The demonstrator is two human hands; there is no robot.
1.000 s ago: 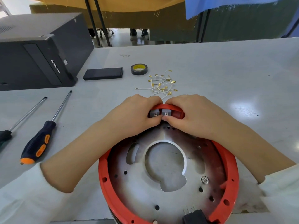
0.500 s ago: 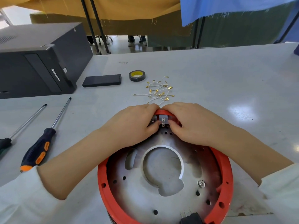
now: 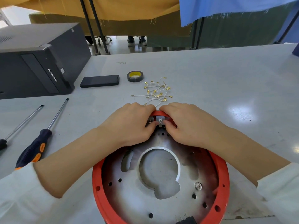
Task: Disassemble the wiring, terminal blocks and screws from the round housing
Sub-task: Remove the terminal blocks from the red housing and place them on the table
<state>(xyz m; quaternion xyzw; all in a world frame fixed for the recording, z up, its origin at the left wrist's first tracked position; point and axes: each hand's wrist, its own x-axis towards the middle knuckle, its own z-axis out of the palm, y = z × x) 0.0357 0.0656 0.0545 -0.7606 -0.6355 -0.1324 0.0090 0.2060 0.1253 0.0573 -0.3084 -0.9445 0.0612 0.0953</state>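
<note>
Round housing (image 3: 103, 188), red rim with a metal plate inside, sits on the worktop (image 3: 210, 81) at the near edge, directly in front of the person. Both hands meet at its 12 o'clock.

Left hand (image 3: 129, 123): fingers curled over the rim, thumb tip pressing at the grey terminal block (image 3: 159, 118) from the left. Right hand (image 3: 186, 123): fingers likewise curled over the rim, thumb at the block from the right. Together they pinch the block between them. A small metal tab (image 3: 160, 122) shows on the block's face.

Removed wires (image 3: 156, 92) with brass lugs lie in a loose heap just beyond the hands, at 12 o'clock from the housing. Two screwdrivers (image 3: 32, 149) lie at 9 o'clock, well apart from the work. Tape roll (image 3: 135, 76) and a flat black case (image 3: 99, 81) lie farther out, near a black computer tower (image 3: 40, 62).

Risks, as judged:
- Block looks seated tight against the rim; a hard pull could free it suddenly and scatter the wire heap.
- Thumbs sit close to the metal tab; a slip could nick skin or bend the tab.
- Whether a screw holds the block is hidden; if so, prying by hand may crack the plastic.
- Housing overhangs the near edge; leverage could tip it.
</note>
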